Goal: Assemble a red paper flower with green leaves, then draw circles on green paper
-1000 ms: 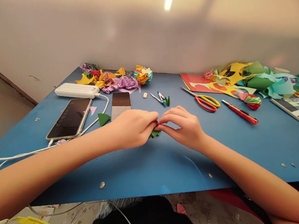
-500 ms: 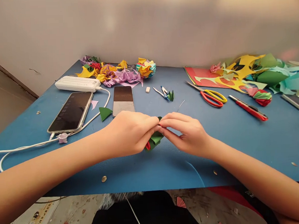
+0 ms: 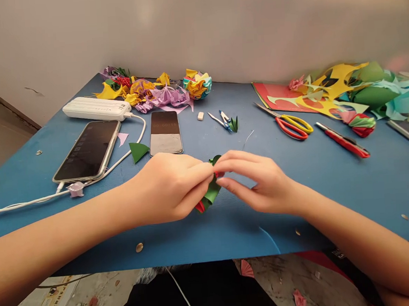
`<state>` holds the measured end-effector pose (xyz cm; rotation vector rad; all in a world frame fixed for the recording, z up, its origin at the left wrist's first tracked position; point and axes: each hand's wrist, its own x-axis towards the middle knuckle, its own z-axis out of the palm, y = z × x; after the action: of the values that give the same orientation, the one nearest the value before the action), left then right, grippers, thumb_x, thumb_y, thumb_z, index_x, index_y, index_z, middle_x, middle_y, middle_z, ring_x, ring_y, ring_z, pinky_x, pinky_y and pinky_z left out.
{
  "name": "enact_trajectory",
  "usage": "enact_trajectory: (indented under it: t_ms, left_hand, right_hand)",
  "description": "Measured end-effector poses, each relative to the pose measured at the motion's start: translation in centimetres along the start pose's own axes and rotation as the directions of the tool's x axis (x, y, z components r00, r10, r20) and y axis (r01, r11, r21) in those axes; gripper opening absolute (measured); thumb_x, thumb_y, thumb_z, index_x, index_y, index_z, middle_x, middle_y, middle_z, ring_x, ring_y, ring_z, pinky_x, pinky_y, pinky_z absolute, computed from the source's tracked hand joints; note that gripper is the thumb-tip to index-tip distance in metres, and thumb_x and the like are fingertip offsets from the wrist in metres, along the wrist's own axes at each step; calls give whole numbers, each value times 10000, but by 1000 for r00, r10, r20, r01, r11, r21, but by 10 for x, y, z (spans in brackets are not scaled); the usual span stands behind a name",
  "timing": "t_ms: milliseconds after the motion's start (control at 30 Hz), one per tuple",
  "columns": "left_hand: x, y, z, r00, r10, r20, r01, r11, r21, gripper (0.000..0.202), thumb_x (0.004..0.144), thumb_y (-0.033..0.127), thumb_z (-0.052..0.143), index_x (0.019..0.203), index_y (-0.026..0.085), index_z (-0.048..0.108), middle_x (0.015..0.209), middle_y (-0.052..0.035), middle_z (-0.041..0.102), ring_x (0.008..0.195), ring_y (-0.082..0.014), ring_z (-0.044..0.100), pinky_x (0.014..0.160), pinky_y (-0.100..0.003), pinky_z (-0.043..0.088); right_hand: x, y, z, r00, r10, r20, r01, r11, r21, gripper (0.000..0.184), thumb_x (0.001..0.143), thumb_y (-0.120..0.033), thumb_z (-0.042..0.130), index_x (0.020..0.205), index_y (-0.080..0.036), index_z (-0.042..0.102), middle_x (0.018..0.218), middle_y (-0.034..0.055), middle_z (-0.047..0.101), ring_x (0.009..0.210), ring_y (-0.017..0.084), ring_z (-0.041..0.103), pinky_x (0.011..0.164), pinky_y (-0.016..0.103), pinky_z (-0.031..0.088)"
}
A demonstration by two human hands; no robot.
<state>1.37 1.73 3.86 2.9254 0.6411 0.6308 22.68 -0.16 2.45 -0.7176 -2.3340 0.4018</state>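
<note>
Just above the desk's front half, a folded paper flower (image 3: pixel 212 192) in green and red is between my hands. My left hand (image 3: pixel 179 187) has its thumb and fingers pinched on it, covering much of the flower. My right hand (image 3: pixel 258 179) meets it from the other side, index fingertip and thumb tip at a small red bit near the top. A green paper wedge (image 3: pixel 138 151) lies beyond my left wrist. Past my hands are a thin wire (image 3: pixel 248 138) and a small folded green paper piece (image 3: pixel 234 124).
Red-and-yellow scissors (image 3: pixel 287 122) and a red utility knife (image 3: pixel 344 140) lie at the right, near cut paper scraps (image 3: pixel 335 87). Two phones (image 3: pixel 88 151) and a cabled power bank (image 3: pixel 96 109) occupy the left. Crumpled paper flowers (image 3: pixel 169 96) line the back. A white eraser (image 3: pixel 200 116) is mid-desk.
My right thumb has parted slightly from the index finger and dropped lower on the flower. More of the green paper shows between my hands. The camera view has shifted a little.
</note>
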Motion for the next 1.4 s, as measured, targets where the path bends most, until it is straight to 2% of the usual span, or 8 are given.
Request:
enact_trajectory:
  t_ms: [133,267,467,633,867,1033,1167,1400]
  left_hand:
    - [-2,-12,-7,997,-49,-63,52,997,57,181,881,173,411,792,163,568,618,14,534,554,-118,470,534,-242,312]
    - [-7,-23,-11,992,-93,-80,101,990,94,164,874,174,426,804,169,575,609,24,537,534,-109,465,534,-231,322]
    - [-11,-26,-5,993,-116,-38,118,991,57,185,890,202,406,803,177,567,627,14,557,560,-119,495,558,-240,337]
    - [-11,-24,3,989,-140,-51,143,989,47,214,902,229,393,810,178,580,638,4,574,564,-129,505,555,-245,337]
    - [-10,-12,12,987,-128,-96,128,992,2,194,893,174,391,789,166,554,620,12,540,551,-114,481,538,-232,323]
    - [-9,-1,14,987,-148,-60,135,974,-183,208,900,140,370,741,163,504,613,24,472,540,-98,416,547,-214,332]
    - [-9,5,14,986,-165,-23,153,953,-260,209,900,128,365,735,163,490,615,30,468,535,-91,398,542,-206,325]
    - [-12,6,12,989,-138,51,147,930,-337,225,919,135,335,775,164,506,633,26,470,556,-98,394,572,-216,336]
  right_hand:
    - [2,16,-25,973,231,-30,-232,957,-173,129,880,-198,492,925,-178,611,814,31,628,699,121,547,655,259,444]
    - [-4,34,-37,862,481,159,-421,856,-301,116,854,-236,525,923,-213,617,670,-25,591,553,100,500,523,238,390]
    - [-7,47,-11,958,279,67,-261,944,-201,187,806,-285,627,959,-181,597,898,38,594,798,138,545,717,264,448]
    - [-4,54,0,983,179,-39,-183,975,-129,66,833,-210,588,835,-177,645,807,36,645,768,150,574,747,303,463]
    - [3,2,-3,962,229,-147,-186,947,261,166,807,-156,623,953,-226,657,804,2,661,692,118,596,649,265,506]
    - [3,-9,15,965,51,-255,-18,991,132,89,776,-115,651,811,-196,657,758,23,624,670,113,572,624,260,508]
    - [3,-6,17,950,140,-281,-123,989,78,53,753,-158,687,770,-172,638,758,22,559,614,89,519,564,237,474]
    - [2,-6,16,973,175,-151,-157,980,124,58,804,-206,640,766,-178,606,685,-3,589,612,93,520,579,228,451]
